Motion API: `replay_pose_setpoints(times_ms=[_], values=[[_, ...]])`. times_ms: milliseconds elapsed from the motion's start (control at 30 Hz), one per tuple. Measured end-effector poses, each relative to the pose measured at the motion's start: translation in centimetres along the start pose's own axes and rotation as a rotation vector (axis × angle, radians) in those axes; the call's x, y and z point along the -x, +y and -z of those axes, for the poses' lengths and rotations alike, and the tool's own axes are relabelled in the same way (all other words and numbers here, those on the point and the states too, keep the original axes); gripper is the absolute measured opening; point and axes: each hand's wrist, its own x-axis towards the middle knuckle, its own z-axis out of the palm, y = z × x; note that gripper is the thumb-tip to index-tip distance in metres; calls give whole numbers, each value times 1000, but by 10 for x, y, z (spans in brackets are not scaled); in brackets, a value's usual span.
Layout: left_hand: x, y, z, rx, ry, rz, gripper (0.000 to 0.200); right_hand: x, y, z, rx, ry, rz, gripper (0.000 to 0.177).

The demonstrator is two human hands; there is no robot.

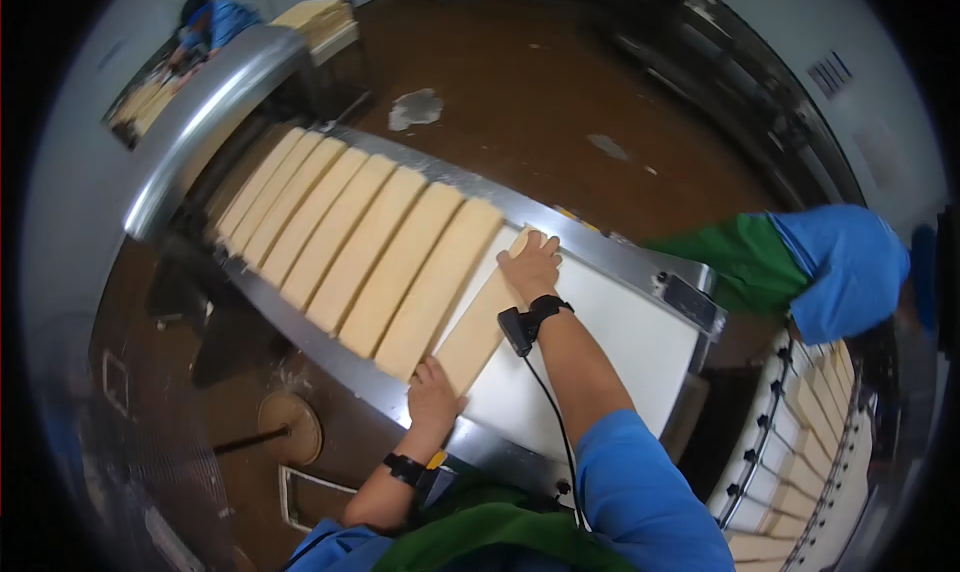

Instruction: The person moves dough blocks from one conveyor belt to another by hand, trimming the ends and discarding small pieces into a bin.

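Left hand (432,400), right hand (532,272) gripping opposite ends of one pale slab (478,334), more slabs (367,250) alongside, white belt (615,337) beneath

- A long metal-edged table (605,257) with a white bed (610,352) runs diagonally across the middle of the view.
- Pale, flat strips (365,242) lie crosswise on it in a row, side by side and roughly parallel, filling the part toward the curved metal hood.
- One nearer strip (472,347) lies at the end of that row, with a narrow band of white bed between it and its neighbour along part of its length.
- At lower right, a second white bed (752,457) carries more pale strips (806,412), also side by side.
- The brown floor (480,62) bears a whitish patch (415,110) beyond the table.
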Motion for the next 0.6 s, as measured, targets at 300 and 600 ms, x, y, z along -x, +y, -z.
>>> replay_pose_setpoints(times_ms=[300, 600], values=[[29, 82, 35, 433, -389, -468, 94, 92, 197, 86, -10, 300, -411, 86], [99, 230, 0, 482, -126, -823, 76, 244, 405, 119, -605, 862, -744, 84]])
